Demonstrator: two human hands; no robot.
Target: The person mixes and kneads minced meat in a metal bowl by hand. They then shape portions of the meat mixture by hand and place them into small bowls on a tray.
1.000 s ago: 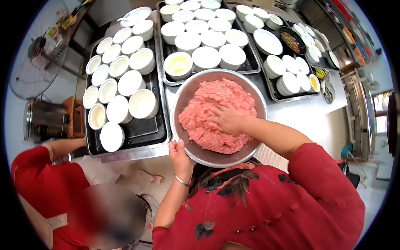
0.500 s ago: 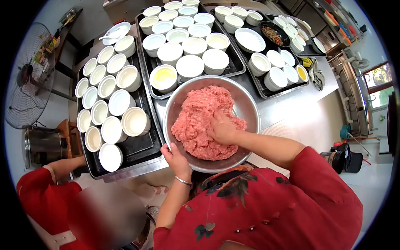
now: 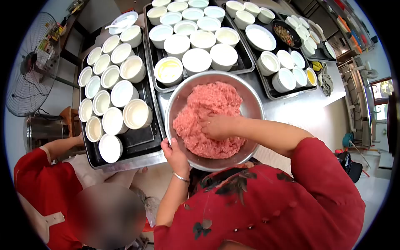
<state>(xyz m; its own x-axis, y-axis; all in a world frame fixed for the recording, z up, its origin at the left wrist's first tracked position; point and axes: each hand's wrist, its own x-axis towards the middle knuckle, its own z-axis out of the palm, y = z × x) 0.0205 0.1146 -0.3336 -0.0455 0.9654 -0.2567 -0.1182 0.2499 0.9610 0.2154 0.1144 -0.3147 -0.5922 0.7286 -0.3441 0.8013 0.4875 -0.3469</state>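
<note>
A wide metal bowl (image 3: 255,100) holds a large heap of pink minced meat (image 3: 214,98). My left hand (image 3: 175,156), with a bangle at the wrist, grips the bowl's lower left rim, thumb and fingers closed around the edge. Pushed into the heap is my right hand (image 3: 218,127), its bent fingers partly sunk in the mince and its palm facing down. Just beyond the bowl stands a white ramekin (image 3: 168,71) with something yellow in it.
Black trays (image 3: 143,139) of white ramekins (image 3: 196,61) stand left of and behind the bowl. A dark pan (image 3: 286,34) of chopped food and a grey cloth (image 3: 326,81) lie to the right. A co-worker in red (image 3: 46,179) is at the lower left.
My right hand has shifted left and down over the mince, with its fingers across the middle of the heap. My left hand stays on the rim. The view has shifted slightly.
</note>
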